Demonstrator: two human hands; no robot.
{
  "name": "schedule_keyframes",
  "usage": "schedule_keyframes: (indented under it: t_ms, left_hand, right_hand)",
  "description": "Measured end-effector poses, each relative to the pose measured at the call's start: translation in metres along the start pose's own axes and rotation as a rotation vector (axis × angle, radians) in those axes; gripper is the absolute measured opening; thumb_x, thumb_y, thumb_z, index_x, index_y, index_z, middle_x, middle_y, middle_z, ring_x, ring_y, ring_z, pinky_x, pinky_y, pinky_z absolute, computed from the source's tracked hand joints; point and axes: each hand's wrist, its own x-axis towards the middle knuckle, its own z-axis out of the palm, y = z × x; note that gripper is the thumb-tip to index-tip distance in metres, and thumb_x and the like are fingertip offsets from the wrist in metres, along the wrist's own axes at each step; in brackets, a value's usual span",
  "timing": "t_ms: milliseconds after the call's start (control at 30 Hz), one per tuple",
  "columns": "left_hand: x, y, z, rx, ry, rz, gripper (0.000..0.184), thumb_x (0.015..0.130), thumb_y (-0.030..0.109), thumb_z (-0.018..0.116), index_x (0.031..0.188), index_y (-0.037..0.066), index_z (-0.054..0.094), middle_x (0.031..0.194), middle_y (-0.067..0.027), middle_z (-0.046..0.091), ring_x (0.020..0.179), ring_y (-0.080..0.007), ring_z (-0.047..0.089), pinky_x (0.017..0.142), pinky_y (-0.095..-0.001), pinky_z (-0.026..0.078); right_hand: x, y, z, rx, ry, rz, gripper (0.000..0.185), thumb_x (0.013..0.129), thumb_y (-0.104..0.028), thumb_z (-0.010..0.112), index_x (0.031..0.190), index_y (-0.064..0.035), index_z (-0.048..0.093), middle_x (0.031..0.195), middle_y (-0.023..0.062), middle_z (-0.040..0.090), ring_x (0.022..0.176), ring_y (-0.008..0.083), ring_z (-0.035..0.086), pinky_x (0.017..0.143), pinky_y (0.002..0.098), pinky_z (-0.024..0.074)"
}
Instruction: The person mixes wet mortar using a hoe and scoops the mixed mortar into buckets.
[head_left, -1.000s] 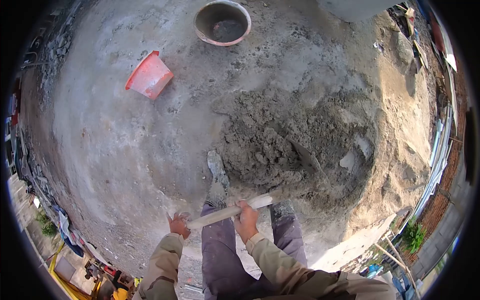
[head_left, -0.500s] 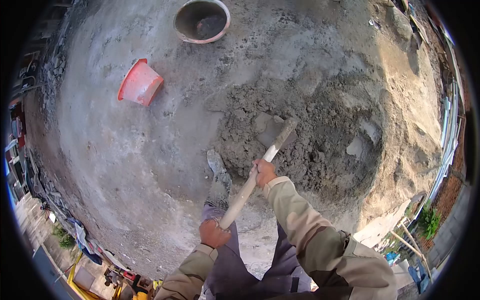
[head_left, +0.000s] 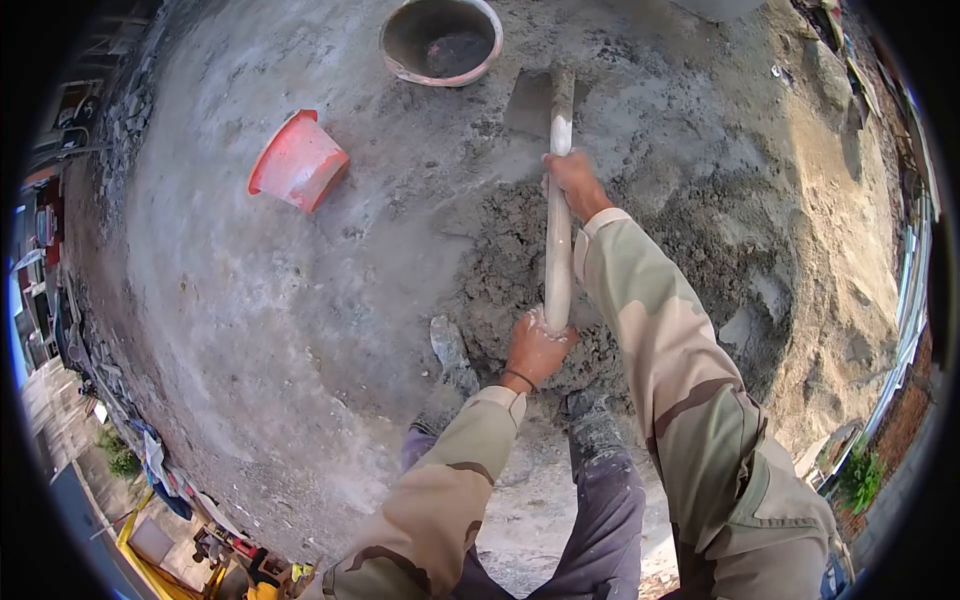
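Both my hands grip the pale wooden handle of a hoe (head_left: pixel 560 235). My left hand (head_left: pixel 540 348) is closed round the near end of the handle, above the wet mortar pile (head_left: pixel 690 240). Farther up the handle, my right hand (head_left: pixel 578 184) is wrapped round it, close to the head. The hoe's broad grey blade (head_left: pixel 530 104) is beyond the pile's far edge, below and right of a round tub (head_left: pixel 440 45). I cannot tell whether the blade touches the ground.
An orange-red bucket (head_left: pixel 302 163) lies tipped on its side at the left. Dry sand (head_left: pixel 835 260) banks up on the right. My boot (head_left: pixel 453 350) stands beside the pile's near left edge. Long pale strips (head_left: pixel 905 300) run along the far right.
The hoe has swung forward from over the pile to beyond its far edge. Both hands have moved up and outward with it, and my other boot has come into view by the pile.
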Motion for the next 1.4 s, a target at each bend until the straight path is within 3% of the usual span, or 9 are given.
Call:
schedule_keyframes:
  t_ms: [133,267,333,633,700,867,1133,1300,1400]
  left_hand:
    - [-0.042,0.012,0.007,-0.408,-0.08,-0.3,0.022,0.08,0.018,0.071,0.076,-0.003,0.065,0.064,-0.0141,0.063,0.054,-0.0283,0.061,0.056,-0.0391,0.05]
    - [-0.148,0.05,0.023,-1.173,-0.065,-0.867,0.014,0.077,0.01,0.072,0.082,0.001,0.062,0.068,-0.0069,0.06,0.053,-0.0165,0.057,0.052,-0.0325,0.049]
    - [-0.187,0.055,0.002,-1.138,-0.115,-0.904,0.018,0.078,0.011,0.074,0.085,0.0,0.062,0.067,-0.0069,0.06,0.053,-0.0167,0.056,0.053,-0.0329,0.049]
    - [-0.337,0.002,-0.16,-0.016,-0.541,-0.021,0.058,0.084,0.046,0.074,0.11,-0.005,0.062,0.09,-0.0202,0.068,0.078,-0.0313,0.067,0.074,-0.0438,0.053]
    - [-0.343,-0.046,-0.227,0.049,-0.713,-0.187,0.048,0.086,0.044,0.071,0.114,0.006,0.064,0.107,-0.0165,0.065,0.096,-0.0335,0.064,0.091,-0.0516,0.047]
    - [-0.324,-0.254,-0.229,0.562,-0.333,-0.158,0.055,0.063,0.02,0.081,0.116,0.019,0.065,0.12,-0.0013,0.068,0.127,-0.0246,0.052,0.115,-0.0711,0.012]
    - [-0.287,-0.305,-0.228,0.621,-0.424,-0.116,0.044,0.072,0.027,0.073,0.114,0.017,0.067,0.13,-0.0041,0.061,0.141,-0.0295,0.038,0.117,-0.0689,0.011]
    - [-0.323,-0.247,-0.256,0.67,-0.501,-0.15,0.036,0.062,0.022,0.081,0.096,0.016,0.07,0.107,-0.0032,0.072,0.115,-0.0278,0.062,0.113,-0.0615,0.031]
    - [-0.248,-0.095,-0.185,0.337,-0.317,-0.234,0.024,0.072,0.031,0.078,0.079,0.009,0.073,0.073,-0.0136,0.07,0.07,-0.0358,0.067,0.075,-0.0453,0.055]
  right_hand:
    - [-0.019,0.03,0.036,-0.403,-0.122,0.181,0.032,0.088,-0.009,0.06,0.103,0.0184,0.058,0.081,0.0232,0.067,0.058,0.0349,0.069,0.045,0.045,0.0537]
    - [-0.099,0.14,0.039,-0.986,-0.235,0.136,0.052,0.082,-0.012,0.062,0.124,0.0165,0.051,0.116,0.0333,0.064,0.1,0.0425,0.07,0.076,0.0481,0.0592]
    - [-0.13,0.17,0.023,-0.762,-0.338,0.258,0.052,0.082,-0.012,0.065,0.123,0.0171,0.051,0.106,0.0327,0.066,0.085,0.0408,0.072,0.065,0.0474,0.0596]
    - [-0.345,0.062,0.03,0.012,0.156,0.427,0.025,0.091,-0.009,0.062,0.108,0.0016,0.046,0.077,0.0114,0.056,0.051,0.0229,0.056,0.042,0.0384,0.0501]
    - [-0.385,0.079,0.061,0.184,0.252,0.379,0.022,0.09,-0.005,0.061,0.107,0.0009,0.048,0.082,0.012,0.057,0.057,0.0243,0.059,0.047,0.0387,0.0532]
    - [-0.41,0.14,0.119,0.675,0.367,0.527,0.014,0.084,0.002,0.061,0.096,0.0005,0.054,0.082,0.0131,0.059,0.068,0.0294,0.064,0.066,0.0441,0.0578]
    - [-0.475,0.133,0.121,0.872,0.22,0.318,0.011,0.081,0.008,0.065,0.089,0.0019,0.061,0.09,0.0154,0.069,0.077,0.0255,0.069,0.073,0.0351,0.0559]
    - [-0.42,0.142,0.097,0.756,0.135,0.672,0.013,0.087,0.002,0.063,0.098,0.0048,0.057,0.088,0.016,0.064,0.078,0.031,0.068,0.072,0.0453,0.0599]
    - [-0.272,0.187,0.05,0.751,0.206,0.836,0.018,0.084,-0.004,0.063,0.096,0.0048,0.053,0.068,0.012,0.052,0.056,0.0289,0.057,0.058,0.0474,0.0566]
